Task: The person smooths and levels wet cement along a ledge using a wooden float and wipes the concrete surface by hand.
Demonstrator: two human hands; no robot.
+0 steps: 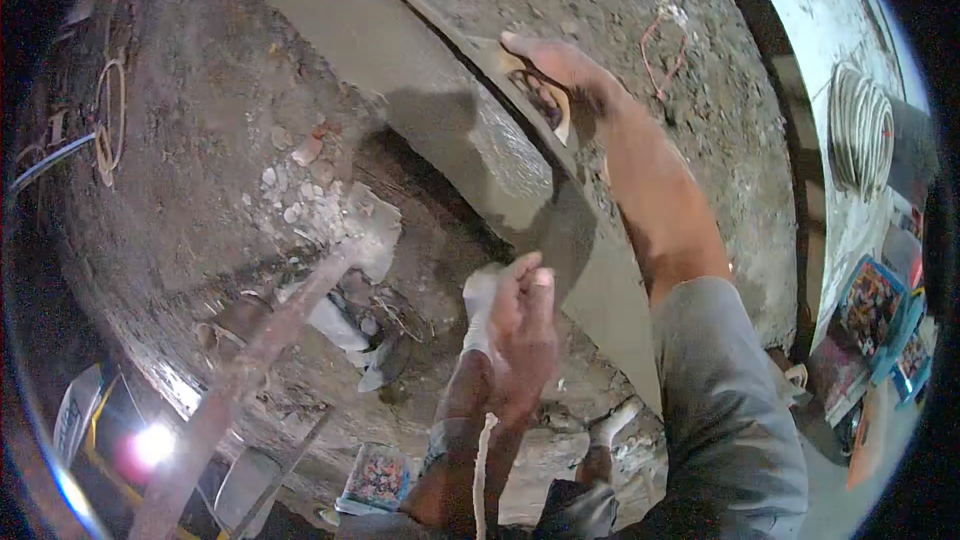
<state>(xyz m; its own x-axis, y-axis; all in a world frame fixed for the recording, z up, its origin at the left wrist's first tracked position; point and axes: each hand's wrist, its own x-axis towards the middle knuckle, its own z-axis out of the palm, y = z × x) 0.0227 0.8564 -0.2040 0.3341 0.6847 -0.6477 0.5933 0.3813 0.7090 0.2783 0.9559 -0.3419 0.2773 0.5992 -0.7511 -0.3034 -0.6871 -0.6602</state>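
My right hand (565, 70) is wrapped round the handle of a long hand float (480, 65), whose narrow blade lies along a smooth grey strip of wet mortar (610, 310). The handle has a pale rim, and part of it is hidden by my fingers. A glossy wet patch (515, 155) shines beside the blade. Lower down, my left hand (520, 330) hangs near the strip's edge, its fingers stretched out and nothing visible in them. One white-shod foot (480, 300) shows just behind this hand.
A shovel (285, 320) lies on the dirt at left beside pale rubble (305, 200). A lamp (152, 445) glares at lower left. Coiled hose (860, 130) and printed packages (870, 305) sit at right. A white cord (483, 470) dangles below my left hand.
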